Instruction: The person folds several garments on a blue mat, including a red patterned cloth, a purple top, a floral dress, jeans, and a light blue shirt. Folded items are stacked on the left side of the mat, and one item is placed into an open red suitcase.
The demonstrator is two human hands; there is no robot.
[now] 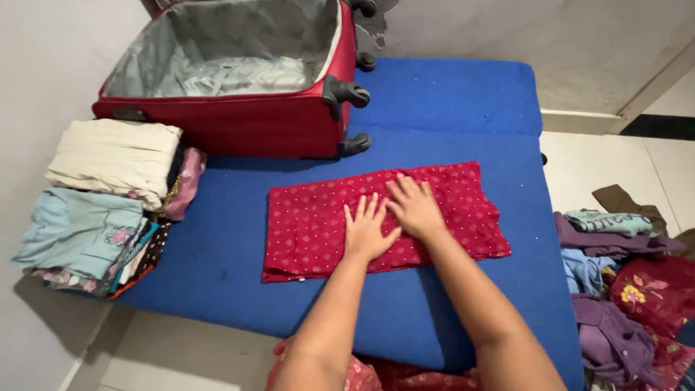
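Note:
A red garment with small white dots (311,217) lies folded into a long rectangle on the blue mattress (449,94). Both my hands rest flat on its middle, palms down and fingers spread. My left hand (368,230) presses near the lower centre. My right hand (414,206) lies just beside it, slightly higher and to the right. Neither hand grips the cloth. An open red suitcase (224,127) with a grey lining stands at the back left, with nothing packed in it.
Two stacks of folded clothes sit at the left: a cream pile (112,156) and a light blue pile (79,232). A heap of unfolded purple, blue and red clothes (622,289) lies on the floor at the right. More red fabric (405,378) shows near my lap.

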